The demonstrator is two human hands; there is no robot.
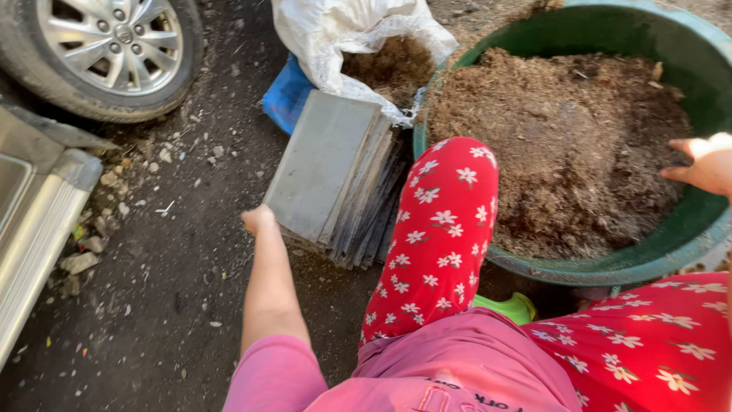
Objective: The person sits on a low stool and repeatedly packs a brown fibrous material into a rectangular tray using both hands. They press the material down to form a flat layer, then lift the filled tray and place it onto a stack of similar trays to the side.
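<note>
Reaching with the left hand (258, 220) to the near corner of a stack of grey flat sheets (335, 179) on dark gravelly ground (175, 297), fingers curled, possibly touching, grip unclear. Right hand (705, 164) open over the green tub (671, 244) of brown soil. Car wheel (107, 46) and white sack (335, 30) behind, outdoors.

A white woven sack (335, 34) lies open well beyond the left hand (258, 220), its mouth showing brown fibrous fill. A blue bag (286, 95) sits beneath its near edge, between sack and hand, beside a stack of grey flat bags (328, 168) touching the hand.
</note>
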